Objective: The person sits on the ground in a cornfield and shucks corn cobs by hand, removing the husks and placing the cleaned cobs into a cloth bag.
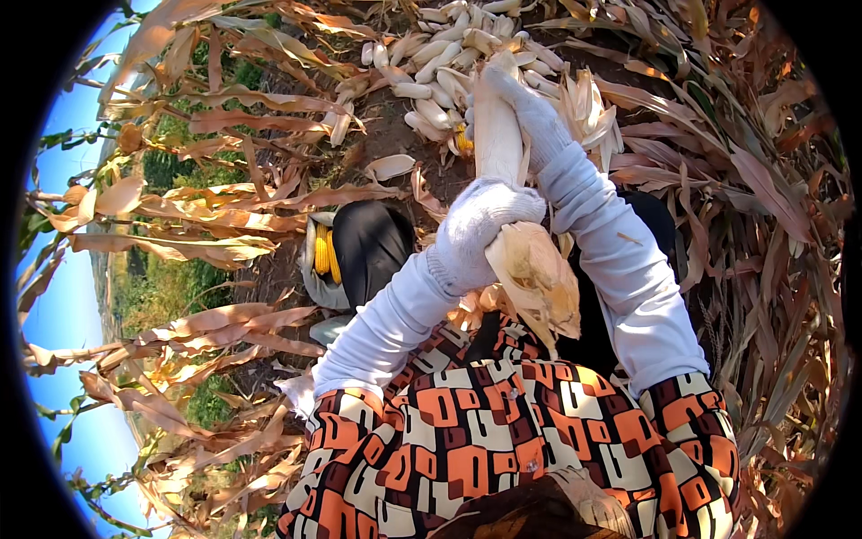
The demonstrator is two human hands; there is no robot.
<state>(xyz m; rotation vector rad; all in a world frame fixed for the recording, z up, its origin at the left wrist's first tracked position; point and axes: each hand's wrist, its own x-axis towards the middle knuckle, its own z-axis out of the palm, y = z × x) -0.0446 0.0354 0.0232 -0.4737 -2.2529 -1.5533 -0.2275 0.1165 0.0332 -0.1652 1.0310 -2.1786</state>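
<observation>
Both my hands wear pale knitted gloves and are on one ear of corn in its dry husk (497,145), held out in front of me. My left hand (488,226) is closed around its lower part, and loose husk leaves (539,279) hang out below the fist. At the far end, my right hand (528,111) grips the ear's upper part from the right side. Beyond the hands lies a pile of corn ears in pale husks (441,60); one of them shows yellow kernels (463,140).
Left of my knee (372,246), an open sack (310,269) holds husked yellow ears (327,255). Standing dry corn stalks (202,219) fill the left side. Cut stalks and dry leaves (768,195) lie heaped on the right. A loose husk piece (390,167) rests on bare soil.
</observation>
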